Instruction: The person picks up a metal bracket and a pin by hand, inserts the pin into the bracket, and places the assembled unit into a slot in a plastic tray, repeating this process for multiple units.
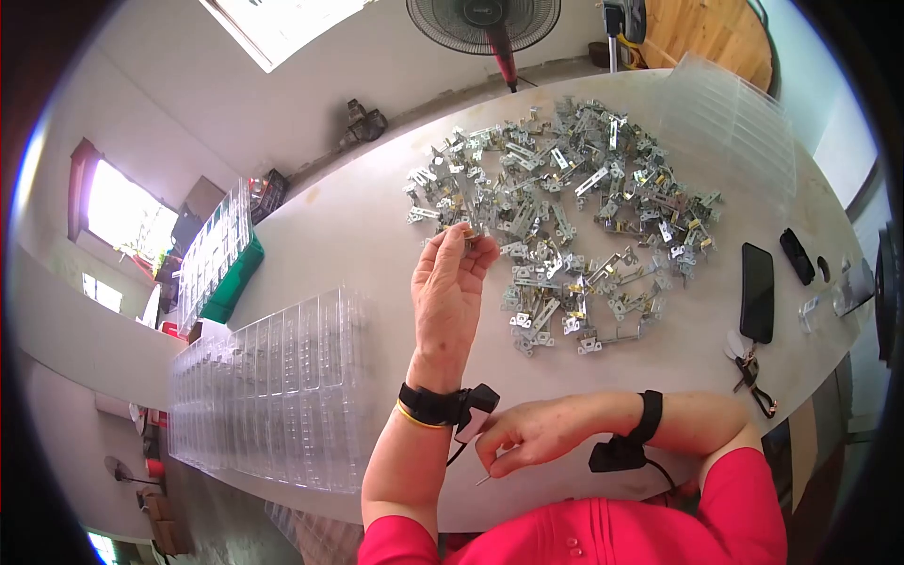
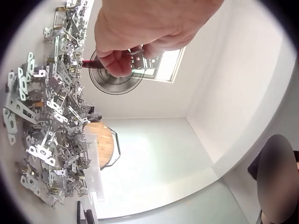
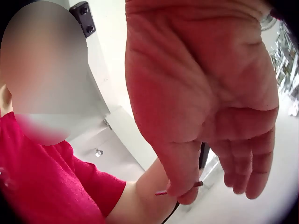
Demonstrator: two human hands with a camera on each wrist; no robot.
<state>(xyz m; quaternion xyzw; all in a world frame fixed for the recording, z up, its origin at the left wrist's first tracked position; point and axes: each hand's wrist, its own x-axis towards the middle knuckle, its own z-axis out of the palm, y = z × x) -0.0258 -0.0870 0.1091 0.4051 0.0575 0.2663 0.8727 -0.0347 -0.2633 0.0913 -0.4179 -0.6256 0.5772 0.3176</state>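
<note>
My left hand (image 1: 448,287) is raised at the near left edge of a wide pile of metal brackets (image 1: 541,212). Between its thumb and fingertips it pinches a small silver metal bracket (image 2: 140,60) with slots cut in it, partly hidden by the fingers. Lower down, close to the left wrist, my right hand (image 1: 537,433) is held over the near side of the table. Its thumb and index finger pinch a thin short pin (image 3: 161,192), whose two ends stick out past the fingertips. The other fingers of that hand extend loosely.
Clear plastic compartment trays (image 1: 273,386) are stacked on the left of the table (image 1: 377,212), and another clear tray (image 1: 730,122) lies at the far right. A phone (image 1: 756,292), keys (image 1: 744,367) and a black case (image 1: 797,256) lie on the right. A green crate (image 1: 235,281) stands beyond the left edge.
</note>
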